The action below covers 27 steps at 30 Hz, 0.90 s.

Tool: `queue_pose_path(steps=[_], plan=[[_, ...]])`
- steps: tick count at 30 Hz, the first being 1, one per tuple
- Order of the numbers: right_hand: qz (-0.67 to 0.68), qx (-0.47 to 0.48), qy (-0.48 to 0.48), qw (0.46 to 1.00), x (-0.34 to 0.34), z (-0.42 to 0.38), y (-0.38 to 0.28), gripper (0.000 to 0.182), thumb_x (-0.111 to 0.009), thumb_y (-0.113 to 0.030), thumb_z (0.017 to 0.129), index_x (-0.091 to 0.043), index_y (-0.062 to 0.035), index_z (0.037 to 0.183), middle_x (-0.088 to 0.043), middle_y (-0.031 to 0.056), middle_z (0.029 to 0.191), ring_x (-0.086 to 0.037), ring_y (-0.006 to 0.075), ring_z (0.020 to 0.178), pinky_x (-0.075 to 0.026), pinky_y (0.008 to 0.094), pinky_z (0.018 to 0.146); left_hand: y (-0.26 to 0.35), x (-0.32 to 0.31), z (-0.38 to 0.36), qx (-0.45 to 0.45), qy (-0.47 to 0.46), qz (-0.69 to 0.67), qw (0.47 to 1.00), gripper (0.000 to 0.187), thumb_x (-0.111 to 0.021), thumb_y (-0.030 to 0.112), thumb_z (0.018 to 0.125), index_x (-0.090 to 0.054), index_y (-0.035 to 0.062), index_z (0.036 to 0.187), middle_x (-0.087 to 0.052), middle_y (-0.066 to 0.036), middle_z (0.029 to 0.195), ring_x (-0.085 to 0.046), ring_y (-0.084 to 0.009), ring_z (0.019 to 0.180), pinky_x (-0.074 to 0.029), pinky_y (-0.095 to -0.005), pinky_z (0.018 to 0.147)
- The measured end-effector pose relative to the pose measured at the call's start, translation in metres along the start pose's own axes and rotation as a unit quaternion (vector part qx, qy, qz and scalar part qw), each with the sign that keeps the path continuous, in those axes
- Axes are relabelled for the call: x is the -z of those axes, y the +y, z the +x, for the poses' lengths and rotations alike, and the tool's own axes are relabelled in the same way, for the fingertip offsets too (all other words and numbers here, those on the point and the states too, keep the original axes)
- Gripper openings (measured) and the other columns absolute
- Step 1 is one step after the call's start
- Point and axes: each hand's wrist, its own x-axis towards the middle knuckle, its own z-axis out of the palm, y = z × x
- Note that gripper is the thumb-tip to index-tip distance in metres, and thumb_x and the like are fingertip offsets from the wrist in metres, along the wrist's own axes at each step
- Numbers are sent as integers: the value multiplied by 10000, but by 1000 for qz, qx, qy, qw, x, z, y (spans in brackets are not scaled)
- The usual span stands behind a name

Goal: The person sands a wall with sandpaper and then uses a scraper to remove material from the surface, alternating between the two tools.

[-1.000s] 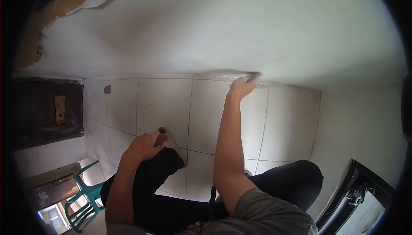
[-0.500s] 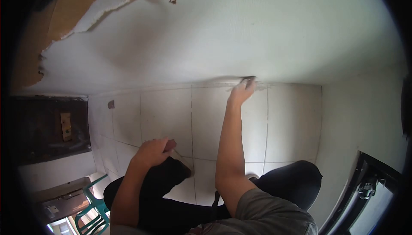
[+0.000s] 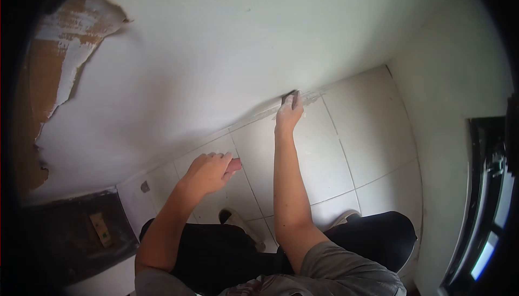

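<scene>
At the foot of the pale wall (image 3: pixel 216 53), my right hand (image 3: pixel 290 111) grips a dark flat block (image 3: pixel 288 97) and presses it where the wall meets the tiled floor (image 3: pixel 292 161). Greyish dust or residue (image 3: pixel 312 99) lies along that joint, just right of the hand. My left hand (image 3: pixel 213 170) is wrapped round a reddish-pink block (image 3: pixel 234 165) and is held above the tiles, touching neither wall nor floor.
Torn brown cardboard (image 3: pixel 54 74) covers part of the wall at upper left. A dark recessed panel (image 3: pixel 75 231) bears a small yellowish strip (image 3: pixel 100 229). A black-framed door or window (image 3: pixel 476 199) stands at right. My shoes (image 3: pixel 240 226) rest on the floor.
The view has rotated, so the wall joint now slants up to the right. My left hand has risen towards the wall with its block. My right hand stays at the joint, its block turned slightly.
</scene>
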Motion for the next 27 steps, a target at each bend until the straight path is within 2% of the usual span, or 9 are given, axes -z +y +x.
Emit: queue_pose_path(steps=[2,3,8,11,14,16,18,22,27], plan=[[36,7,1,999,3,-2,-30,364,-462,-111,1090,-542,149,1333,-661,239,1254,-666,297,1138,-493,372,1049,-3,13,7,-45,7,-3,999,304,-640,310,974,-581,49,1116,-699,-208,1009,-662,-430,962,-519,-513,837],[-52,89,38,994,7,11,-14,347,-467,-192,1106,-623,89,1237,-715,187,1069,-689,254,962,-546,370,892,-3,21,8,-61,5,-4,998,301,-637,307,976,-580,47,1117,-698,-208,1020,-661,-429,972,-519,-511,843],[-83,229,53,968,12,6,-84,303,-459,-217,1116,-629,33,1088,-705,122,910,-654,188,834,-537,349,810,-23,21,-6,-108,13,40,993,311,-642,291,973,-593,21,1121,-706,-190,1026,-670,-396,1001,-526,-500,865],[-8,281,138,950,6,13,-127,322,-413,-230,1136,-537,52,1229,-615,126,1263,-597,188,1151,-472,331,1019,-6,37,-58,-105,-25,-8,994,339,-636,301,979,-587,17,1159,-693,-194,1043,-658,-406,1016,-516,-500,887],[85,336,2,938,-23,10,-123,435,-392,-302,1140,-478,48,1384,-544,160,1399,-557,249,1271,-421,338,1116,5,36,-89,-134,19,-106,985,334,-644,306,975,-590,27,1152,-689,-190,1029,-661,-399,999,-516,-495,875],[1,431,-47,901,-38,14,-106,490,-372,-227,1137,-322,95,1502,-391,241,1554,-397,313,1445,-314,381,1210,4,37,-91,-152,54,-153,975,333,-652,312,969,-590,32,1138,-688,-191,1030,-661,-398,983,-517,-492,853],[-46,467,-64,881,-43,11,-96,609,-367,-199,1131,-132,125,1591,-148,284,1693,-177,395,1577,-180,449,1276,-8,23,-85,-88,-10,-132,987,321,-654,303,970,-587,25,1117,-691,-200,1005,-675,-387,941,-523,-484,831],[-131,491,0,861,-46,35,-85,770,-460,-438,1087,-181,39,1623,-138,254,1706,-104,459,1578,-82,595,1252,-30,5,-60,58,-178,-124,974,381,-651,374,1003,-587,17,1119,-688,-203,1019,-663,-356,915,-506,-451,800],[-157,447,15,881,-51,36,-89,918,-442,-684,1011,-223,-57,1644,-99,241,1717,-36,470,1582,-23,670,1221,-57,-29,-44,32,-137,-249,958,458,-630,453,1011,-581,7,1106,-691,-206,965,-667,-331,897,-504,-431,811]])
